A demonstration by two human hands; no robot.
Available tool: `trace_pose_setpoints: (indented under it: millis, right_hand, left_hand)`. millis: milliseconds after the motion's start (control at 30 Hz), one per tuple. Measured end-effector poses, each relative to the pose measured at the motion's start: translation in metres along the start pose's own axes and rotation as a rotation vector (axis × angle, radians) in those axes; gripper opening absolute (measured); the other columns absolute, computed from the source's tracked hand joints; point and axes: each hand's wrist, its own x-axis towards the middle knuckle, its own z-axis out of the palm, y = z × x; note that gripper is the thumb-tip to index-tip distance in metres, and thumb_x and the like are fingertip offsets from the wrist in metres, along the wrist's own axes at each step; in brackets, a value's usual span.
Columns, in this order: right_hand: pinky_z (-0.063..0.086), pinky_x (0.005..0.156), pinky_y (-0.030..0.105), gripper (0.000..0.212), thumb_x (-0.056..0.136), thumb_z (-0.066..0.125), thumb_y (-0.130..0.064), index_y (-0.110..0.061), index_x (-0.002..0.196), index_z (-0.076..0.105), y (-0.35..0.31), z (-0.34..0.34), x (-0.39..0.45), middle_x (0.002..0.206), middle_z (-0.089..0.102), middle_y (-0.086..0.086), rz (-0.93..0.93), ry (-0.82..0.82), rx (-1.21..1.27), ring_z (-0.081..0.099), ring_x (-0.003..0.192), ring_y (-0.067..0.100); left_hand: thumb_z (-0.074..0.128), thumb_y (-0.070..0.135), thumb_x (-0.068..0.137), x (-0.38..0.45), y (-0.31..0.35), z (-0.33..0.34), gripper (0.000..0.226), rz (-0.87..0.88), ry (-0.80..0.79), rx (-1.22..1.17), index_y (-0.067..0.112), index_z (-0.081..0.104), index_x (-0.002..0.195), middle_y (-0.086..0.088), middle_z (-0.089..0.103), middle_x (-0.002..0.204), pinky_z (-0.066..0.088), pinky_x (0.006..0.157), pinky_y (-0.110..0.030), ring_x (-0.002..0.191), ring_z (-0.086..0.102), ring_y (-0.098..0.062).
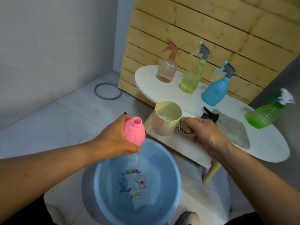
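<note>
My left hand (116,137) grips a pink bottle (135,135) with no cap, its open neck pointing up, above the far rim of a blue basin (176,184). The basin stands on the floor and holds water. My right hand (205,133) holds a cream mug (165,121) by its handle, just right of the pink bottle and over the edge of a white table (178,143). There is water inside the mug. A black spray head (210,115) lies on the table behind my right hand.
On the white table stand spray bottles: a clear pink one (166,69), a yellow-green one (191,78), a blue one (215,90) and a green one (266,114). A grey cloth (232,129) lies there too. A wooden slat panel (211,30) stands behind; a grey ring (108,91) lies on the floor.
</note>
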Motion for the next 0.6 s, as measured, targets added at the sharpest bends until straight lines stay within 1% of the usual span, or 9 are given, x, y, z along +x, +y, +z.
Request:
trace_pose_setpoints:
  millis: [67,167,233,333,433,500,533,600]
  right_hand:
    - [0.024,0.050,0.025,0.035,0.087,0.073,-0.033,-0.018,0.070,0.047,-0.012,-0.004,-0.004,0.063,0.034,0.001,-0.043,0.028,0.009,0.024,0.058,0.014]
    - [0.026,0.053,0.027,0.042,0.089,0.072,-0.032,-0.024,0.062,0.041,-0.020,-0.003,-0.009,0.059,0.032,-0.004,-0.091,0.053,0.047,0.026,0.055,0.011]
    - [0.025,0.055,0.030,0.047,0.088,0.073,-0.032,-0.026,0.059,0.037,-0.024,0.001,-0.010,0.060,0.031,-0.004,-0.120,0.066,0.053,0.026,0.057,0.011]
    - [0.024,0.057,0.032,0.046,0.087,0.075,-0.033,-0.023,0.057,0.040,-0.028,0.006,-0.012,0.060,0.031,-0.002,-0.189,0.087,0.022,0.027,0.058,0.012]
    - [0.024,0.051,0.029,0.042,0.086,0.075,-0.036,-0.013,0.063,0.049,-0.029,0.009,-0.013,0.061,0.032,0.003,-0.255,0.108,-0.054,0.026,0.057,0.013]
    - [0.023,0.045,0.023,0.047,0.087,0.075,-0.035,-0.001,0.066,0.051,-0.029,0.011,-0.014,0.059,0.032,0.003,-0.294,0.126,-0.102,0.025,0.054,0.012]
    - [0.022,0.042,0.021,0.048,0.087,0.076,-0.035,0.001,0.066,0.051,-0.029,0.011,-0.014,0.057,0.032,0.000,-0.308,0.133,-0.121,0.025,0.051,0.011]
    - [0.022,0.040,0.018,0.047,0.087,0.076,-0.035,-0.006,0.062,0.050,-0.029,0.012,-0.015,0.051,0.031,-0.007,-0.329,0.148,-0.157,0.025,0.047,0.009]
  left_hand:
    - [0.099,0.024,0.054,0.000,-0.001,0.001,0.088,0.002,-0.011,-0.005,0.039,0.045,0.122,0.018,0.055,0.113,0.053,0.064,-0.021,0.100,0.058,-0.009]
    - [0.099,0.027,0.053,0.002,-0.002,0.003,0.090,-0.001,-0.019,0.006,0.040,0.044,0.122,0.019,0.055,0.113,0.056,0.068,-0.023,0.101,0.058,-0.009]
    - [0.099,0.028,0.053,0.003,-0.003,0.003,0.090,0.002,-0.013,0.014,0.040,0.044,0.123,0.019,0.055,0.113,0.054,0.068,-0.022,0.101,0.058,-0.008]
    - [0.099,0.027,0.055,0.004,-0.003,0.002,0.090,0.004,-0.019,0.009,0.041,0.043,0.124,0.020,0.054,0.114,0.053,0.067,-0.020,0.101,0.057,-0.007]
    - [0.099,0.027,0.055,0.004,-0.005,0.002,0.090,0.004,-0.025,0.012,0.041,0.043,0.124,0.020,0.055,0.114,0.054,0.068,-0.022,0.101,0.058,-0.007]
    - [0.098,0.029,0.054,0.004,-0.005,0.003,0.091,0.007,-0.031,0.021,0.042,0.042,0.125,0.020,0.055,0.114,0.053,0.067,-0.020,0.101,0.058,-0.008]
    - [0.098,0.029,0.054,0.004,-0.005,0.003,0.091,0.007,-0.032,0.023,0.042,0.042,0.125,0.021,0.055,0.113,0.053,0.066,-0.019,0.101,0.059,-0.007]
    - [0.098,0.029,0.054,0.005,-0.004,0.003,0.091,0.008,-0.035,0.025,0.043,0.042,0.124,0.021,0.055,0.113,0.053,0.065,-0.019,0.100,0.059,-0.008]
